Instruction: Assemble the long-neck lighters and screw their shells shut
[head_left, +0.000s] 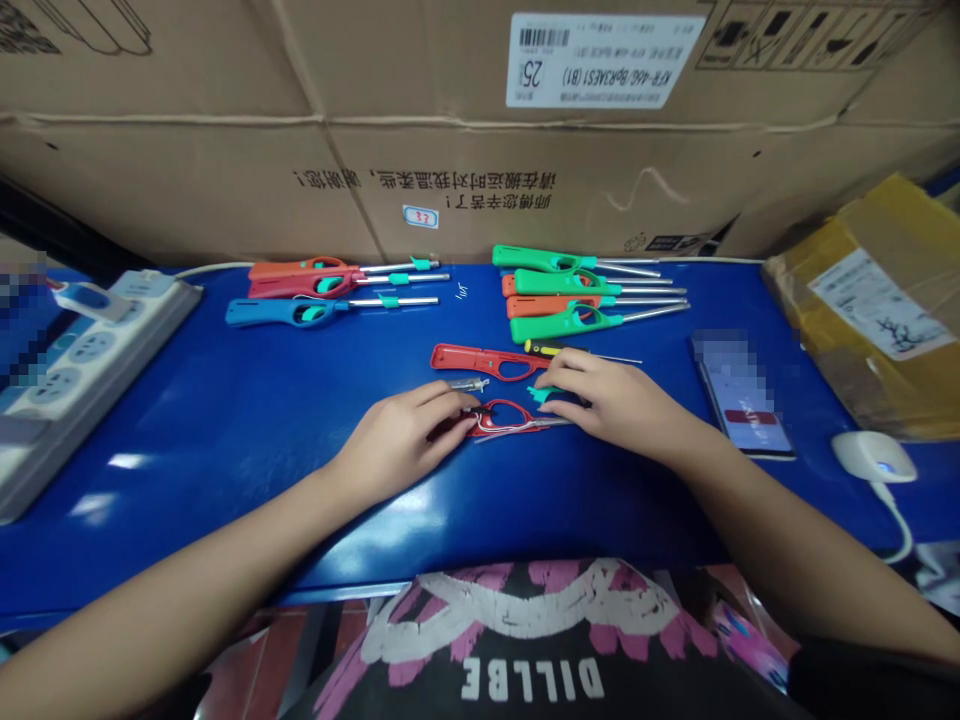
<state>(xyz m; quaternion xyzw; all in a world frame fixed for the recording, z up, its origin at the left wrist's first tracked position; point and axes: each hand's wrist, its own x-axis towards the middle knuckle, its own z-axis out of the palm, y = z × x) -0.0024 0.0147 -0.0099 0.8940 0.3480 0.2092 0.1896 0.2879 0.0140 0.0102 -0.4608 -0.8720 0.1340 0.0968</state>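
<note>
My left hand (pixel 405 432) is closed around the handle end of an opened red lighter casing half (pixel 504 408). Thin white wires and a dark part lie inside that half, and its metal tube points right. Between thumb and fingers of my right hand (pixel 611 398) is a small teal trigger (pixel 538 395), just above the casing's finger loop. A small silver cylinder (pixel 469 384) lies by my left fingertips. Behind both hands rests the other red casing half (pixel 472 358), with a yellow-and-black screwdriver (pixel 541 347) partly hidden by my right hand.
Assembled lighters with long metal tubes lie in two groups, orange, red and blue ones (pixel 300 285) left, green and orange ones (pixel 559 305) right. A power strip (pixel 90 360) stands left; a phone (pixel 742 395), white device (pixel 874 456) and taped carton (pixel 870 300) are right. Cardboard (pixel 420 90) walls the back.
</note>
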